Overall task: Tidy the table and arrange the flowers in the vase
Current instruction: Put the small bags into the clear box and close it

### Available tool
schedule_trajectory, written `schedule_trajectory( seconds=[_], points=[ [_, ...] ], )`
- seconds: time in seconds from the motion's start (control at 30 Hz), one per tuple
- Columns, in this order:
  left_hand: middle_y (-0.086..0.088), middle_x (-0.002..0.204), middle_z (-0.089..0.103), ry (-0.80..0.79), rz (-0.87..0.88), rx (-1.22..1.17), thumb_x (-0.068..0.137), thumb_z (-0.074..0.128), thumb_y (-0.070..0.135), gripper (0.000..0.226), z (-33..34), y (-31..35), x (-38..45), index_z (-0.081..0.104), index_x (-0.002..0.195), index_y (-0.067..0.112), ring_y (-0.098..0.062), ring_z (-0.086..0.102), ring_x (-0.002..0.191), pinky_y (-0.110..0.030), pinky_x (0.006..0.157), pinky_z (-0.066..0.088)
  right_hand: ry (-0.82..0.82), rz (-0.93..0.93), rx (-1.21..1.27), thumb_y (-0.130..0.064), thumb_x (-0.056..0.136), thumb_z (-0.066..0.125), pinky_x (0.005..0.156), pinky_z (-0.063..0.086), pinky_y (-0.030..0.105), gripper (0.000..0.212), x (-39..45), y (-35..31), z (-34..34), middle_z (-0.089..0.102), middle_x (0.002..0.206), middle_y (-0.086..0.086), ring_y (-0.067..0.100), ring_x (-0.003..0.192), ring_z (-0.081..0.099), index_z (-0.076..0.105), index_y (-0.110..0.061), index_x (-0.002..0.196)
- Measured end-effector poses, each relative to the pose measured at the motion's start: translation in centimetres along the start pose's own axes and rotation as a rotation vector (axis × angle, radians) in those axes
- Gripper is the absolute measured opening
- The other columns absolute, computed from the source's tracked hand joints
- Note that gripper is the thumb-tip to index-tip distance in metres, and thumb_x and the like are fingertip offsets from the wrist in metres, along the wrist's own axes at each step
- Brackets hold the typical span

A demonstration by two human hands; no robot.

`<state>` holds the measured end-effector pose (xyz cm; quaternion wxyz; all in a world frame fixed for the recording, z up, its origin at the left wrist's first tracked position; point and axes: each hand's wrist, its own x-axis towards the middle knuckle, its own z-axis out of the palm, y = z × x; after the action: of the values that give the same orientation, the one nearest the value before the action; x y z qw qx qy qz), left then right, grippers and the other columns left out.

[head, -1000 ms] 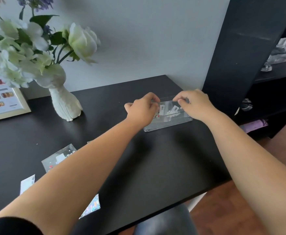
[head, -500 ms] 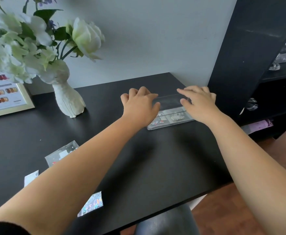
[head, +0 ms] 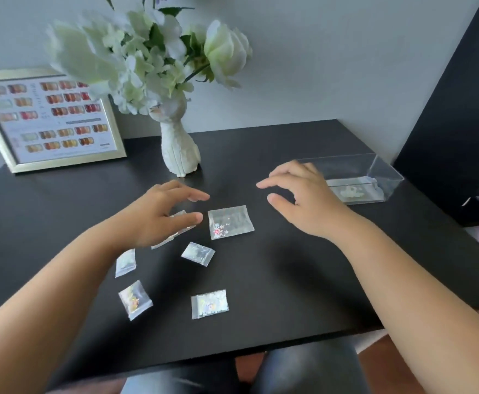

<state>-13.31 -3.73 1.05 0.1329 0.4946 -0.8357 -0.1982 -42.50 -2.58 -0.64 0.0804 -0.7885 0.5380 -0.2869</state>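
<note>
Several small clear packets of glitter lie scattered on the black table [head: 289,280]. The largest packet [head: 230,222] lies between my hands. My left hand [head: 158,217] hovers open over another packet [head: 175,227], partly covering it. My right hand [head: 303,197] is open and empty, just right of the largest packet. A clear plastic box [head: 374,177] stands at the right with packets inside. White flowers [head: 153,58] stand in a white vase [head: 179,149] behind my hands.
A framed nail colour chart [head: 50,118] leans on the wall at the back left. A black shelf unit [head: 460,115] rises at the right. More packets lie near the front: [head: 198,253], [head: 125,263], [head: 134,299], [head: 209,303]. A dark stool [head: 303,368] sits below the table edge.
Both hands left the clear box and moved left toward the scattered packets. The view swung left, so the box now sits at the right.
</note>
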Motion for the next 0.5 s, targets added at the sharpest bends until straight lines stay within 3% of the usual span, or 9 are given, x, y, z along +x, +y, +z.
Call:
schedule_trajectory(
  seconds=[0.1,0.27,0.37,0.5],
  points=[
    [0.006,0.129,0.053,0.034,-0.124,0.033,0.090,0.061,0.048,0.044,0.0,-3.0,-1.6,0.055,0.133,0.037,-0.019,0.049,0.123,-0.038,0.105,0.041,-0.172,0.042,0.030,-0.036,0.092,0.052,0.093,0.039,0.032,0.035,1.6,-1.4,2.2,0.045,0.131,-0.012,0.012,0.116,0.035,0.053,-0.041,0.127],
    [0.001,0.147,0.045,0.001,-0.326,0.153,0.085,0.061,0.061,0.073,0.7,-5.5,-2.1,0.035,0.148,0.035,-0.029,0.039,0.133,-0.050,0.110,0.034,-0.481,0.155,0.078,-0.046,0.083,0.063,0.098,0.034,0.036,0.067,3.5,-2.5,5.0,0.032,0.148,-0.009,0.014,0.130,0.030,0.032,-0.042,0.141],
    [0.010,0.140,0.050,0.007,-0.313,0.150,0.076,0.066,0.068,0.085,1.1,-6.0,-2.0,0.030,0.147,0.039,-0.025,0.043,0.129,-0.049,0.107,0.037,-0.557,0.180,0.064,-0.049,0.075,0.070,0.098,0.035,0.038,0.080,3.8,-2.5,5.9,0.036,0.144,-0.008,0.017,0.131,0.029,0.028,-0.042,0.143],
    [0.013,0.119,0.054,0.033,-0.270,0.074,0.071,0.075,0.061,0.088,1.5,-6.7,-1.6,0.033,0.145,0.040,-0.022,0.047,0.121,-0.044,0.104,0.040,-0.514,0.203,0.072,-0.044,0.066,0.079,0.087,0.038,0.032,0.088,4.2,-2.3,6.0,0.047,0.119,-0.011,0.013,0.115,0.040,0.031,-0.044,0.140]
  ],
)
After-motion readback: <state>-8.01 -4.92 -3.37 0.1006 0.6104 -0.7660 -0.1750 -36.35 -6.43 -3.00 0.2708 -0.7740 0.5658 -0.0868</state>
